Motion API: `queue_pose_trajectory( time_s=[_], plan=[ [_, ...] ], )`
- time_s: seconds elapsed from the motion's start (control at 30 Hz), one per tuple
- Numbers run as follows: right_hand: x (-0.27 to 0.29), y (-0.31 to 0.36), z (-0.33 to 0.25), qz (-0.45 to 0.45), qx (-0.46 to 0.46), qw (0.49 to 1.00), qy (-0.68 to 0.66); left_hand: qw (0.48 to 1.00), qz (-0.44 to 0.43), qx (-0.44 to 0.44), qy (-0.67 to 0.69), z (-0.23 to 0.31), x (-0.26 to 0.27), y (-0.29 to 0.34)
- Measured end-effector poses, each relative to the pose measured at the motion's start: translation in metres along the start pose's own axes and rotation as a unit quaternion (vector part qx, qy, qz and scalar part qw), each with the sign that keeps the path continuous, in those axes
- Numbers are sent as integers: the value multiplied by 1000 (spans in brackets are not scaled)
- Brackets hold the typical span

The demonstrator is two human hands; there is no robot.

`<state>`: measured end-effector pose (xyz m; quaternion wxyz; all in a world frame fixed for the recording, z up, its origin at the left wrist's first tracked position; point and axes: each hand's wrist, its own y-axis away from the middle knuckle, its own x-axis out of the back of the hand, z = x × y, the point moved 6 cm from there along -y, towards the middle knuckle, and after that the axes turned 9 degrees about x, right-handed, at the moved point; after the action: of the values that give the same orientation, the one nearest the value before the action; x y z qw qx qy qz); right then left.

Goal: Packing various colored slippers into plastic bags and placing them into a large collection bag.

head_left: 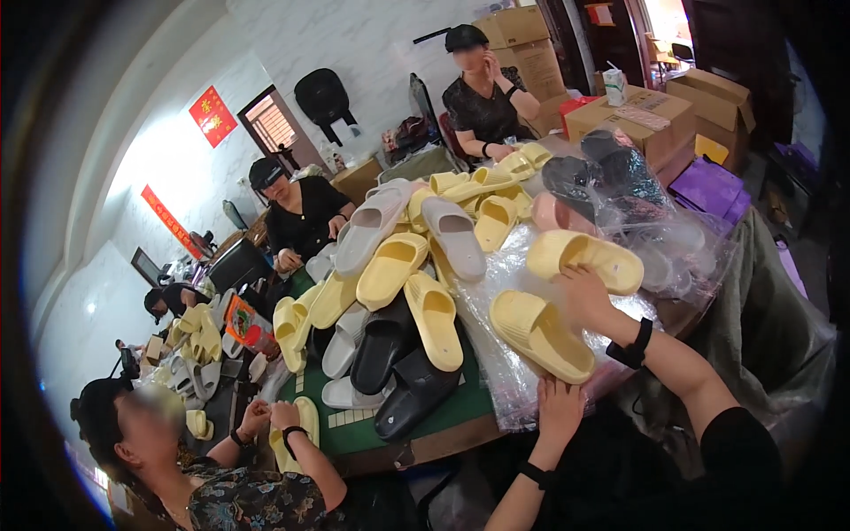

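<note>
A yellow slipper (522, 311) is tilted over the clear plastic bags at the table's near right, toe away from me. My left hand (560, 411) is closed at its heel, with the fingertips partly hidden by the sole. Just beyond it lies a second yellow slipper (620, 268), turned sideways. My right hand (586, 299) reaches in from the right, its fingers bent over the near edge of that second slipper. Slight blur surrounds the right hand's thumb side. Both of my wrists carry black bands.
A heap of yellow, grey and black slippers (390, 270) covers the green table (469, 403) to my left. Bagged dark slippers (575, 181) lie at the far right, before cardboard boxes (646, 124). Several co-workers sit around the tables; one person's hands (270, 416) are close on my left.
</note>
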<state>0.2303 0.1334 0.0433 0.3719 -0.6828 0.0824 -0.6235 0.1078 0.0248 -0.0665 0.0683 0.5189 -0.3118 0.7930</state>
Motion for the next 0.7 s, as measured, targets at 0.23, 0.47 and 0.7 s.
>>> queue_pose_trajectory(
  time_s=[0.23,0.47,0.7],
  plan=[
    [-83,48,29,-56,-250,724,-641,1000,23,-12,-1,-1,-5,2],
    [-82,36,-1,-146,-31,957,-249,999,21,-24,-32,1,1,-2],
    [-42,49,3,-51,-71,913,-400,997,-24,-54,58,-9,18,-13]
  ],
)
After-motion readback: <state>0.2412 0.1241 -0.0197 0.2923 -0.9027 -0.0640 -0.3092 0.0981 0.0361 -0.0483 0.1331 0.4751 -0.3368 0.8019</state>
